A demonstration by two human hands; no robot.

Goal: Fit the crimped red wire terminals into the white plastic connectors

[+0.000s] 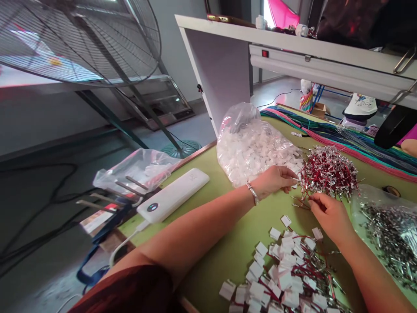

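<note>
My left hand (275, 180) pinches a small white plastic connector housing (295, 182) between thumb and fingers, just in front of a clear bag of white housings (257, 148). Close by on the right, my right hand (329, 213) is closed on a short red wire (302, 202) whose metal terminals point left. The two held pieces are apart. Behind the right hand rises a heap of red wires with metal terminals (329, 171). Nearer to me lies a pile of white housings fitted with red wires (286, 274).
At the right lies a clear bag of metal parts (391, 234), with a roll of dark tape (391, 191) behind it. Long coloured wires (345, 134) run along the back. A white power bank (176, 195) with a cable sits left of my forearm. A large fan (81, 43) stands beyond.
</note>
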